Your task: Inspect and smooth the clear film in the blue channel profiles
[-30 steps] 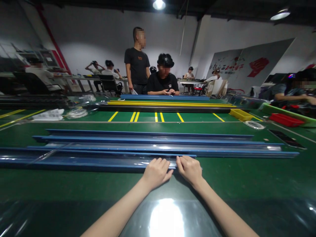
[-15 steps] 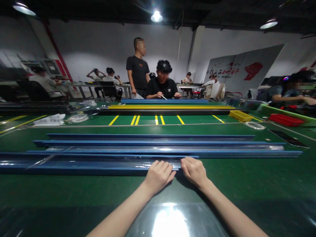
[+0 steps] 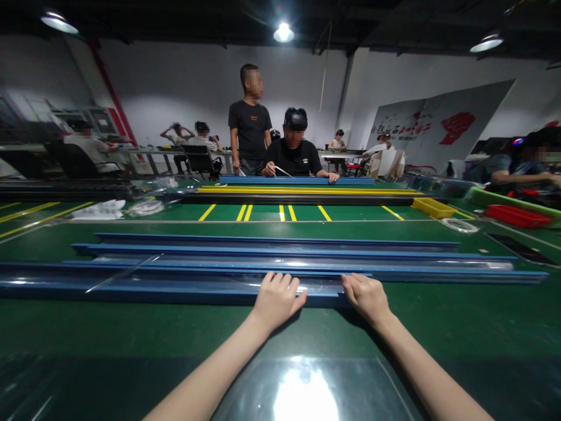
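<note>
Several long blue channel rails [image 3: 272, 250] lie side by side across the green table [image 3: 131, 327]. The nearest blue rail [image 3: 166, 286] carries a clear film on top. My left hand [image 3: 275, 299] rests on that rail's near edge, fingers curled down onto the film. My right hand [image 3: 366, 297] presses on the rail's right end, a hand's width from the left, fingers bent over the edge. A glossy clear sheet [image 3: 302, 392] lies under my forearms.
Across the table a seated person in black [image 3: 294, 153] works on a blue rail [image 3: 298, 180] beside yellow and black rails [image 3: 307, 191]; another person stands behind. A yellow tray [image 3: 433, 207], red tray [image 3: 517, 215], tape roll [image 3: 454, 224] and plastic bags [image 3: 131, 206] lie around.
My right hand has slid right along the nearest rail, away from my left hand, which stayed close to where it was. The camera view tilted slightly.
</note>
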Tool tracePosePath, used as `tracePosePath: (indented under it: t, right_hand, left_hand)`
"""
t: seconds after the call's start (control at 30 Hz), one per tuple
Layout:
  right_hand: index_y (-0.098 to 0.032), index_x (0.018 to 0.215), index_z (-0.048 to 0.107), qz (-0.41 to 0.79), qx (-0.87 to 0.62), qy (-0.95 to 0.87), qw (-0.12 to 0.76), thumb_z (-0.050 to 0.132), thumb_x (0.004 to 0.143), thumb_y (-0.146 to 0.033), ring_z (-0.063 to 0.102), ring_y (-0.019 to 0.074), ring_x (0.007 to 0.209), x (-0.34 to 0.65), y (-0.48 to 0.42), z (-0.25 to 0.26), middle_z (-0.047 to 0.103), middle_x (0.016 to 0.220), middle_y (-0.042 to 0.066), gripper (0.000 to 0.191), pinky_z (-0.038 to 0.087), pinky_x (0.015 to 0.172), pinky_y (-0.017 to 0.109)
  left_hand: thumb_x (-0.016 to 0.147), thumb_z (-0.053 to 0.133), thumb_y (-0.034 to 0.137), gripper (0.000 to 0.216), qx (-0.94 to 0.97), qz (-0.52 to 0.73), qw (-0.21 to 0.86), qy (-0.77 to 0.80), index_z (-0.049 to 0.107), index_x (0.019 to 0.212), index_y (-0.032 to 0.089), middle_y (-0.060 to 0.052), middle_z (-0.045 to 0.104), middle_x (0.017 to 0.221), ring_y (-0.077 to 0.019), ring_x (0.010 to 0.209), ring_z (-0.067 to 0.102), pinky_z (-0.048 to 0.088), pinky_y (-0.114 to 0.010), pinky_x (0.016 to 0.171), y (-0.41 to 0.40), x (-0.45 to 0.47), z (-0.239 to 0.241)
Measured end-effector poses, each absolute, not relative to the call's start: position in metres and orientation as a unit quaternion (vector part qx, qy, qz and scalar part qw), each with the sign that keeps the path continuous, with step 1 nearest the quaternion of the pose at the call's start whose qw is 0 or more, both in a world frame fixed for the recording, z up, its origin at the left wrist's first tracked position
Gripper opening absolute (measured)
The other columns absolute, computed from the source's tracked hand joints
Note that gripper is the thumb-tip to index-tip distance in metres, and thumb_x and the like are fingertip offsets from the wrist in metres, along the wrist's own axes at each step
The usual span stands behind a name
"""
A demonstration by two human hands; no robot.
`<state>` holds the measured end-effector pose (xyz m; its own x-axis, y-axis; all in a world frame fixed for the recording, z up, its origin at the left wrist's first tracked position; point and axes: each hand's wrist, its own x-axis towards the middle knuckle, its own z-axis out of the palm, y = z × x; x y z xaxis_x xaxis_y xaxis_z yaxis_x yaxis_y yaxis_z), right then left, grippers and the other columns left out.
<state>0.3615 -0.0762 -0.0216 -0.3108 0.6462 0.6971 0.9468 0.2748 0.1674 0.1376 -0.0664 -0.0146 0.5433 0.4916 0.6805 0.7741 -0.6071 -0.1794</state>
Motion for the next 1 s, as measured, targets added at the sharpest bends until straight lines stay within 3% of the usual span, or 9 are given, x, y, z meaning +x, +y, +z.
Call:
tracePosePath:
  t: [0.23,1.0]
  right_hand:
    - [-0.017,0.047,0.052,-0.280,-0.532,-0.756,0.259,0.023,0.089,-0.031,0.043,0.0081,0.042,0.360,-0.074,-0.021,0.052,0.045,0.002,0.054,0.023,0.048,0.024]
    - [-0.016,0.049,0.057,-0.258,-0.552,-0.765,0.208,0.026,0.088,-0.031,0.047,0.0092,0.043,0.362,-0.037,-0.014,0.057,0.048,0.004,0.052,0.019,0.047,0.025]
  left_hand:
    - [0.079,0.041,0.036,0.032,-0.830,-0.271,0.282,-0.397,0.053,0.056,0.016,-0.004,0.055,0.052,-0.0159,0.052,0.050,0.031,-0.030,0.057,-0.048,0.112,-0.012]
    - [0.079,0.038,0.031,0.030,-0.835,-0.255,0.331,-0.358,0.053,0.056,0.017,-0.004,0.055,0.051,-0.0159,0.050,0.050,0.030,-0.029,0.054,-0.012,0.114,-0.018]
